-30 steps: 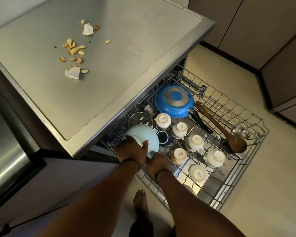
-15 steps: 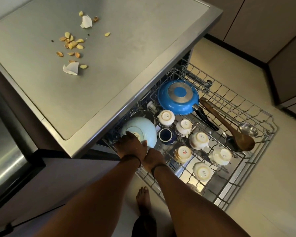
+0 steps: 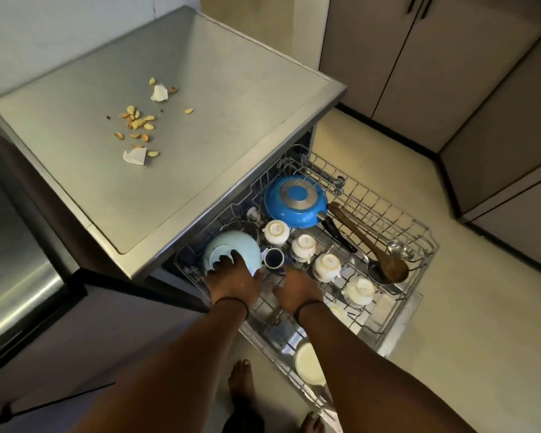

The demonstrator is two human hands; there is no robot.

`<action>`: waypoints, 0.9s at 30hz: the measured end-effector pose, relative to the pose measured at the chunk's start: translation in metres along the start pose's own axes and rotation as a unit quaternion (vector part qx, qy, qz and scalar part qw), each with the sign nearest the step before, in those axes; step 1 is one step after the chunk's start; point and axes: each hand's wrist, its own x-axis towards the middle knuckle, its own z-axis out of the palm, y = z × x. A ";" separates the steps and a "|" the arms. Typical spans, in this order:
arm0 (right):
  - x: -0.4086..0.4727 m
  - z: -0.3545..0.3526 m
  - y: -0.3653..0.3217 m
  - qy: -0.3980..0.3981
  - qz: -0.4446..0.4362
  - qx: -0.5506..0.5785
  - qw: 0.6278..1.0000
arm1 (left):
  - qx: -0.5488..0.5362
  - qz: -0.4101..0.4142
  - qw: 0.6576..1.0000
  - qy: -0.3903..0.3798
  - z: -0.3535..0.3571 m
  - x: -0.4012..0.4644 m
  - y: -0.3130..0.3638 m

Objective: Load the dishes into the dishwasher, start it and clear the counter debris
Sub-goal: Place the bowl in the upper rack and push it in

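I am steadying the pale bowl (image 3: 231,250) with my left hand (image 3: 233,276); right hand (image 3: 295,292), beside the bowl, looks empty. Bowl risks knocking the navy cup (image 3: 274,257).

Dim warm light, wide-angle edge distortion
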 end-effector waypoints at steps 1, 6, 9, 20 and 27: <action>-0.008 -0.010 0.005 0.010 -0.002 -0.002 1.000 | -0.014 0.013 1.000 0.004 -0.003 -0.009 0.008; -0.054 -0.040 0.050 0.038 0.002 -0.034 0.999 | -0.053 0.091 0.994 0.002 0.001 -0.061 0.047; -0.083 -0.047 0.093 0.042 0.029 -0.060 0.997 | -0.078 0.127 0.989 -0.015 0.012 -0.101 0.075; -0.139 -0.032 0.190 0.033 0.027 -0.107 0.993 | -0.089 0.236 0.967 -0.042 0.073 -0.206 0.127; -0.125 -0.016 0.207 0.017 -0.040 -0.150 0.988 | -0.062 0.257 0.964 0.009 0.113 -0.206 0.142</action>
